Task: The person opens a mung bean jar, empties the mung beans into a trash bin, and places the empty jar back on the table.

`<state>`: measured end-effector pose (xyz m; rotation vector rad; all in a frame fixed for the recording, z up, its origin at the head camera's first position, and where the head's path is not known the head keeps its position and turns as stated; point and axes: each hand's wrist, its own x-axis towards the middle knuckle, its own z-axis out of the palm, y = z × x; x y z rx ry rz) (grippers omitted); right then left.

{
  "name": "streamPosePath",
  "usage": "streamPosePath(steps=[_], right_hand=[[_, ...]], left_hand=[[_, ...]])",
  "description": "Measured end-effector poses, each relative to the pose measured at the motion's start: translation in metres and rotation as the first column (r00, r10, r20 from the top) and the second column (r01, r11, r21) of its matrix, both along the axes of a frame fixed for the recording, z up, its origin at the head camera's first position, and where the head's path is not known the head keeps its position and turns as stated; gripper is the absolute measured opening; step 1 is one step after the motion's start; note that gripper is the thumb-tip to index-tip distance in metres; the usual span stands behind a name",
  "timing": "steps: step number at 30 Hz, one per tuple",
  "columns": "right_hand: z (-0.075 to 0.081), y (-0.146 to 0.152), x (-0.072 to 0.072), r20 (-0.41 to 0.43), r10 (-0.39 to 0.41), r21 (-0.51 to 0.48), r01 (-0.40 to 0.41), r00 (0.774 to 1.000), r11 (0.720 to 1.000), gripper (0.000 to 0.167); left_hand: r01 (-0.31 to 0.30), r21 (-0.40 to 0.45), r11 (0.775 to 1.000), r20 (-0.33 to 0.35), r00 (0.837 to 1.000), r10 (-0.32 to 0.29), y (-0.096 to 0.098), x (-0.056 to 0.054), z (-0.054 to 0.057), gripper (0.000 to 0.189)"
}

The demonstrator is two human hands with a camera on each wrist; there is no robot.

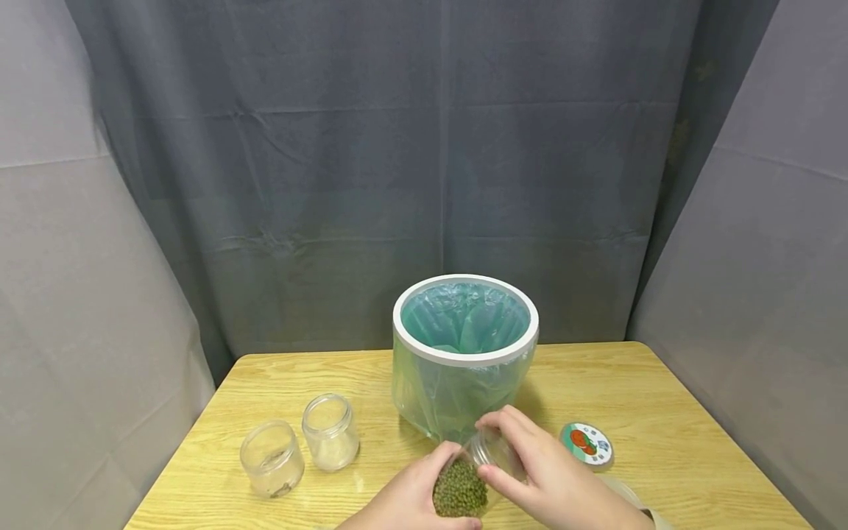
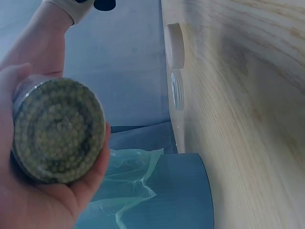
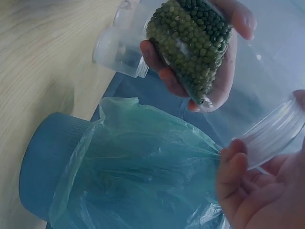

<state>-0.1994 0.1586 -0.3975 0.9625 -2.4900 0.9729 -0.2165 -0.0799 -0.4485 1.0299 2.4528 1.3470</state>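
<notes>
the jar (image 1: 472,471) of green beans (image 1: 459,489) lies on its side at the near edge of the table (image 1: 662,412), just in front of the bin (image 1: 465,353), held by both hands. its lid (image 1: 587,444) lies on the table to the right, so the mouth looks open, and that is the risk as i judge it: if the jar tips further before the mouth is over the bin rim, beans could spill onto the table and roll off. the loose green bag (image 3: 143,167) lining the bin could also fold under a stream of beans.

the left hand (image 1: 414,497) cups the bean-filled base, fingers curled round the glass; the left wrist view shows the base (image 2: 58,130) sitting in the palm. the right hand (image 1: 539,471) grips the neck end, fingers (image 3: 233,162) curled against the threaded rim (image 3: 274,133). both grips are clamped on the jar, not loose.

two empty jars (image 1: 301,445) stand at the left of the table, well apart from the hands.
</notes>
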Motion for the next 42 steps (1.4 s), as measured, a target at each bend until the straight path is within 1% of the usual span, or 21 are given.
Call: streamPosePath(steps=[2,5,7,8,11,14,19,23,26,31,35,38,41,42], right_hand=[[0.001,-0.001,0.001,0.038,-0.006,0.017,0.005,0.999,1.000,0.037],[0.003,-0.002,0.001,0.084,-0.021,0.039,0.018,0.996,0.999,0.034],[0.002,-0.003,0.001,0.103,-0.052,0.051,0.047,0.993,0.998,0.029],[0.001,-0.004,0.001,0.097,-0.063,0.055,0.057,0.993,0.997,0.027],[-0.001,-0.005,0.001,0.061,-0.076,0.059,0.073,0.995,0.996,0.022],[-0.002,-0.006,0.000,0.024,-0.059,0.055,0.058,0.998,0.997,0.022],[-0.004,-0.007,0.000,-0.046,-0.027,0.045,0.029,0.999,0.999,0.023],[-0.006,-0.006,-0.002,-0.131,0.020,0.036,-0.015,0.991,0.999,0.027],[-0.007,-0.006,-0.004,-0.176,0.050,0.032,-0.045,0.983,0.998,0.030],[-0.010,-0.006,-0.005,-0.191,0.048,0.035,-0.042,0.980,0.998,0.029],[-0.013,-0.006,-0.006,-0.212,0.048,0.038,-0.041,0.976,0.998,0.030],[-0.015,-0.006,-0.007,-0.245,0.056,0.037,-0.048,0.968,0.998,0.031],[-0.016,-0.006,-0.008,-0.271,0.065,0.038,-0.057,0.960,0.998,0.032],[-0.016,-0.006,-0.008,-0.279,0.072,0.038,-0.064,0.958,0.997,0.032]], left_hand=[[-0.024,-0.015,1.000,0.000,1.000,0.024,0.000,0.001,0.000,0.064],[-0.039,-0.026,0.999,-0.010,0.999,0.039,0.001,0.001,0.001,0.064],[-0.034,-0.025,0.999,-0.016,0.999,0.034,0.001,0.001,0.001,0.063],[-0.027,-0.017,0.999,-0.004,1.000,0.026,0.001,0.001,0.002,0.061],[0.019,0.018,1.000,0.037,0.999,-0.020,-0.001,0.000,0.003,0.059],[0.067,0.057,0.996,0.087,0.994,-0.071,-0.003,0.000,0.005,0.059],[0.101,0.084,0.991,0.108,0.988,-0.110,-0.006,-0.002,0.004,0.058],[0.142,0.125,0.982,0.143,0.977,-0.159,-0.009,-0.002,0.003,0.056],[0.169,0.158,0.973,0.180,0.964,-0.196,-0.010,-0.002,0.003,0.056],[0.187,0.169,0.968,0.231,0.947,-0.223,-0.013,-0.002,0.003,0.056],[0.193,0.141,0.971,0.223,0.949,-0.221,-0.015,-0.003,0.004,0.056],[0.194,0.124,0.973,0.198,0.956,-0.216,-0.015,-0.004,0.005,0.056],[0.189,0.108,0.976,0.188,0.960,-0.206,-0.016,-0.004,0.005,0.057],[0.190,0.107,0.976,0.194,0.959,-0.208,-0.017,-0.005,0.005,0.058]])
